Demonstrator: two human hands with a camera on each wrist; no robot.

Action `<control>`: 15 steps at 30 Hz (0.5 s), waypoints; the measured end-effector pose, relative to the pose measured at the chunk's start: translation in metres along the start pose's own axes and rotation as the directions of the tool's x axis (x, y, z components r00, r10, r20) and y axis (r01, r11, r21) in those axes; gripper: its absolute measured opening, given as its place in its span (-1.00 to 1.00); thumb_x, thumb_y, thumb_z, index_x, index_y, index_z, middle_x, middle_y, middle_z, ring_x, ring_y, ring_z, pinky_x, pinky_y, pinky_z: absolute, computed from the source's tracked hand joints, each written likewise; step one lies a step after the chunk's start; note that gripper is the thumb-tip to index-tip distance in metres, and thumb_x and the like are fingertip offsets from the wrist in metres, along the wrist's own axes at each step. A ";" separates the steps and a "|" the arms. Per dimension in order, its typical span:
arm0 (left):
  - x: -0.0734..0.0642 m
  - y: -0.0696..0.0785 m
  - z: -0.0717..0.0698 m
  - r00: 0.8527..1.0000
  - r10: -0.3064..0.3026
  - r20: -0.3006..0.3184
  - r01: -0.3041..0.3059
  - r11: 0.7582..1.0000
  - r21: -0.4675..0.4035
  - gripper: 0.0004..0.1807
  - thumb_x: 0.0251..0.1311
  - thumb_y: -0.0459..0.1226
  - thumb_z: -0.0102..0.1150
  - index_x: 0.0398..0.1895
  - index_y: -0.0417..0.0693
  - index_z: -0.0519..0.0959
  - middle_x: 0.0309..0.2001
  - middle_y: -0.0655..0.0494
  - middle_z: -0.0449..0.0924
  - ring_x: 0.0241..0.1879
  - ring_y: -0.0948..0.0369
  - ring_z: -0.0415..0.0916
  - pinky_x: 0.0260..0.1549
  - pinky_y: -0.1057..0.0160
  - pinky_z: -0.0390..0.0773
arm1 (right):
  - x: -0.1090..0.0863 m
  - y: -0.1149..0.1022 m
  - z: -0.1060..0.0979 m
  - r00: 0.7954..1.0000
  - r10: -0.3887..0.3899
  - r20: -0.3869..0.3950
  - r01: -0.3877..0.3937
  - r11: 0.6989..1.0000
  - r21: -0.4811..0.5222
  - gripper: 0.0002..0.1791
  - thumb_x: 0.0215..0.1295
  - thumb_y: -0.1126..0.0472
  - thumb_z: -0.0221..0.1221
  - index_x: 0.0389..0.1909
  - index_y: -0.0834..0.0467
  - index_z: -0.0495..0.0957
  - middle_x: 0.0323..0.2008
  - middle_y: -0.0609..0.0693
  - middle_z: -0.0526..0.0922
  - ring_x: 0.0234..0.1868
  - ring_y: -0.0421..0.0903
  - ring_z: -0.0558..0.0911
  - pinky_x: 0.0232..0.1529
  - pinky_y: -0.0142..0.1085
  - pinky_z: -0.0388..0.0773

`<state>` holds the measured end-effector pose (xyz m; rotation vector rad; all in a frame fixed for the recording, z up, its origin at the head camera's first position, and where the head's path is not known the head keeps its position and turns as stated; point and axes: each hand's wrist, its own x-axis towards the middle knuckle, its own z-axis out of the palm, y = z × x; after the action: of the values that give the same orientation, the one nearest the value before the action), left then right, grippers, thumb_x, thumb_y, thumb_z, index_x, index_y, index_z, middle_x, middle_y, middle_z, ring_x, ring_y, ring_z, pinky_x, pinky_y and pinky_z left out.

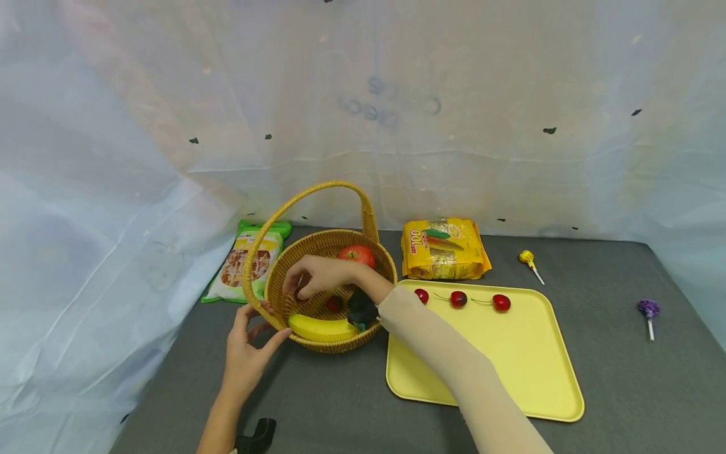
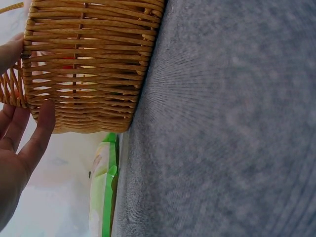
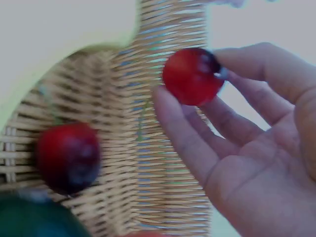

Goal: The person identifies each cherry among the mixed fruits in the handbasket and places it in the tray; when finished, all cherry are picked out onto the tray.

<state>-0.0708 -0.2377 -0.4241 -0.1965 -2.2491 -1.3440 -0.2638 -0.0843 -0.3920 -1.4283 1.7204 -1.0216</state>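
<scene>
A yellow wicker basket (image 1: 390, 258) with a tall arched handle stands at the back left of the table. My left hand (image 1: 246, 353) grips its rim where the handle joins, thumb and fingers on either side of the weave. Inside the basket, my right hand (image 1: 323, 275) pinches a red cherry (image 3: 190, 76) between thumb and fingertips, above the woven floor. Another cherry (image 1: 334, 304) lies in the basket, beside a banana (image 1: 320, 329), a red apple (image 1: 358, 253) and a dark, eggplant-like piece with a green end (image 1: 362, 309). My right forearm partly covers that dark piece.
Right of the basket lies a yellow tray (image 1: 510, 359) with three cherries (image 1: 458, 299) along its far edge. Behind it stands a yellow packet (image 1: 445, 249). A green-and-white bag (image 1: 244, 258) is left of the basket. A yellow lollipop (image 1: 527, 257) and a purple lollipop (image 1: 648, 309) lie farther right.
</scene>
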 end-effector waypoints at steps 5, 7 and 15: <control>0.000 0.000 0.000 0.998 0.057 0.004 -0.057 0.998 0.035 -0.31 -0.10 -0.70 0.41 0.17 -0.47 0.36 0.04 0.00 0.45 0.04 0.05 0.41 -0.11 0.43 0.62 | -0.043 -0.013 -0.012 0.984 -0.117 -0.134 0.123 0.991 0.042 -0.81 0.30 0.39 0.28 -0.08 0.28 0.64 -0.14 0.14 0.67 -0.10 -0.01 0.64 -0.03 -0.17 0.65; -0.001 0.000 0.000 0.997 0.079 0.010 -0.080 0.996 0.044 -0.30 -0.12 -0.71 0.41 0.17 -0.47 0.36 0.05 0.11 0.44 0.04 0.01 0.41 -0.09 0.45 0.61 | -0.068 -0.014 -0.013 0.967 -0.137 -0.213 0.153 0.987 0.057 -0.84 0.27 0.37 0.32 -0.14 0.26 0.63 -0.17 0.09 0.65 -0.14 -0.06 0.61 -0.07 -0.16 0.66; -0.001 -0.002 0.000 0.997 0.080 0.012 -0.081 0.996 0.046 -0.32 -0.10 -0.70 0.40 0.16 -0.47 0.36 0.06 0.25 0.38 0.05 0.06 0.41 -0.06 0.45 0.60 | -0.192 0.003 0.013 0.858 0.003 -0.514 0.098 0.980 0.170 -0.77 0.33 0.36 0.27 -0.02 0.27 0.60 -0.07 0.15 0.65 -0.13 0.00 0.62 -0.11 -0.26 0.67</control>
<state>-0.0704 -0.2382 -0.4260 -0.2752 -2.2538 -1.2498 -0.2199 0.1033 -0.3983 -1.1398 1.8852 -1.6656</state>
